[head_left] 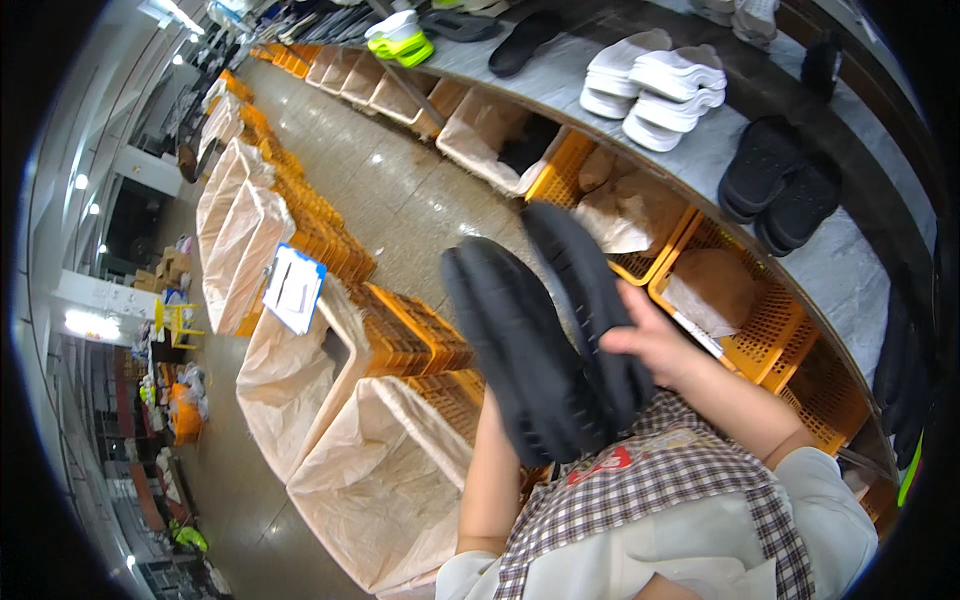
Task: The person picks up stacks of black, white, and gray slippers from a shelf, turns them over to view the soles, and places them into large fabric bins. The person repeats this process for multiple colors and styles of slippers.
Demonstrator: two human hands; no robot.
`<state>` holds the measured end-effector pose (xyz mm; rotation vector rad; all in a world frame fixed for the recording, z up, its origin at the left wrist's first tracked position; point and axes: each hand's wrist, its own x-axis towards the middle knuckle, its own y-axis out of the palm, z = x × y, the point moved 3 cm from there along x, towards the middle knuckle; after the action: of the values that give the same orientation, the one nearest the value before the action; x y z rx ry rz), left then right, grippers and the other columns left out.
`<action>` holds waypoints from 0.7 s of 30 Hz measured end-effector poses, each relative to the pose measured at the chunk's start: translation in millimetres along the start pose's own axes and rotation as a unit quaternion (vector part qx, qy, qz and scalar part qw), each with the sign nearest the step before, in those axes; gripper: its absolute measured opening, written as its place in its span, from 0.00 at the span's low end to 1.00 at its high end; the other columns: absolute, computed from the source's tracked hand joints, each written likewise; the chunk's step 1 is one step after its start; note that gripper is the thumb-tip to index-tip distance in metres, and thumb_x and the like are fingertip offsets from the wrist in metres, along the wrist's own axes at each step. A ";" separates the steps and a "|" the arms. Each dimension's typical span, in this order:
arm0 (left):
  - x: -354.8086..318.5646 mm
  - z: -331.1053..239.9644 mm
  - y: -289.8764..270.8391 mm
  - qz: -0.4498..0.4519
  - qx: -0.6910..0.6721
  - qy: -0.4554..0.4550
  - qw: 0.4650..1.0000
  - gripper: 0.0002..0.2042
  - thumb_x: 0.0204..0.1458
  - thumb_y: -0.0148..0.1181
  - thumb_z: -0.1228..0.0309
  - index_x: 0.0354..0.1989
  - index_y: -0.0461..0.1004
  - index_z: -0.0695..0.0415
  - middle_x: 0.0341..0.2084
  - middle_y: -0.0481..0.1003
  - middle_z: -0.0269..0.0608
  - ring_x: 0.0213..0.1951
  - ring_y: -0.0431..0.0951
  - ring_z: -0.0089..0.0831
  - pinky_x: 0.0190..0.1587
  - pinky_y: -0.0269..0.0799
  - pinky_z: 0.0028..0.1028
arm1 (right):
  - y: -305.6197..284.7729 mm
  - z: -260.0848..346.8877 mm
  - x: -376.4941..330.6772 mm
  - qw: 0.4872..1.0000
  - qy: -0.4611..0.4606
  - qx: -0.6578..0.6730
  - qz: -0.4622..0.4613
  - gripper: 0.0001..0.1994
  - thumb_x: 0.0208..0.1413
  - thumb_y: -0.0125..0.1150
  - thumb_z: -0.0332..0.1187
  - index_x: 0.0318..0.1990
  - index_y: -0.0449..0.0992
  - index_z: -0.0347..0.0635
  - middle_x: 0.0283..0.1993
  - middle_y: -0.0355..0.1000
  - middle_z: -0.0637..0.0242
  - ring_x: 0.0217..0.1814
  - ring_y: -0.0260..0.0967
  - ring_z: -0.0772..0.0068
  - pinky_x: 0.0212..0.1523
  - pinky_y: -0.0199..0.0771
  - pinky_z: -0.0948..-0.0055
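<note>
A bundle of black shoe soles (520, 350) is held upright in front of my apron. My right hand (655, 340) is closed on the right-hand black sole (580, 280), its thumb lying across the edge. At the top, that sole leans apart from the others. My left forearm (487, 490) rises behind the bundle; the left hand supports it from behind and underneath, with its fingers hidden by the soles.
On the right, a curved grey worktop (690, 170) carries stacked white soles (655, 85) and black soles (780, 185). Orange crates (765, 330) stand beneath it. Cloth-lined crates (380, 480) form a row on the left, with a clipboard (294, 288) on one. Between runs a tiled floor (390, 190).
</note>
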<state>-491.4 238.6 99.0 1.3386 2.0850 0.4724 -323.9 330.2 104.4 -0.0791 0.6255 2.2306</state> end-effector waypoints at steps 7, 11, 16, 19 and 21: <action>1.9 11.8 12.0 0.001 -0.149 -0.064 0.987 0.24 0.61 0.48 0.56 0.58 0.64 0.61 0.42 0.72 0.44 0.36 0.73 0.31 0.36 0.72 0.28 | 13.6 -15.7 8.0 0.908 0.077 0.324 0.254 0.40 0.50 0.62 0.44 0.67 0.51 0.39 0.62 0.60 0.51 0.62 0.62 0.58 0.59 0.65 0.63; -1.5 3.1 9.7 0.178 -0.421 -0.047 0.888 0.32 0.56 0.51 0.52 0.64 0.56 0.60 0.43 0.68 0.41 0.31 0.66 0.28 0.28 0.63 0.27 | 2.2 -20.4 5.0 0.875 0.133 0.423 0.195 0.36 0.55 0.49 0.57 0.64 0.59 0.37 0.60 0.63 0.45 0.60 0.65 0.54 0.53 0.73 0.53; -9.4 -7.6 6.0 0.215 -0.442 -0.031 0.870 0.35 0.52 0.56 0.51 0.64 0.56 0.60 0.43 0.68 0.40 0.30 0.66 0.26 0.27 0.63 0.24 | -7.8 -19.8 -0.4 0.854 0.116 0.477 0.174 0.39 0.51 0.54 0.57 0.65 0.58 0.42 0.63 0.59 0.43 0.61 0.64 0.50 0.53 0.71 0.45; -12.7 -10.2 3.5 0.197 -0.441 -0.031 0.875 0.36 0.51 0.57 0.51 0.64 0.56 0.59 0.43 0.68 0.39 0.30 0.65 0.26 0.27 0.63 0.24 | -10.7 -18.0 1.2 0.872 0.102 0.449 0.163 0.39 0.50 0.57 0.55 0.65 0.58 0.42 0.62 0.59 0.42 0.60 0.65 0.50 0.52 0.72 0.46; -13.8 -9.8 1.5 0.183 -0.429 -0.034 0.884 0.35 0.52 0.57 0.52 0.64 0.57 0.59 0.43 0.68 0.39 0.29 0.65 0.26 0.27 0.63 0.24 | -8.8 -14.9 1.1 0.868 0.106 0.447 0.189 0.39 0.49 0.62 0.49 0.66 0.57 0.42 0.62 0.60 0.45 0.57 0.68 0.53 0.51 0.74 0.50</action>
<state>-492.7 227.0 111.4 1.1385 1.2603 1.3026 -320.5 329.0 87.4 0.2996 1.8683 2.0667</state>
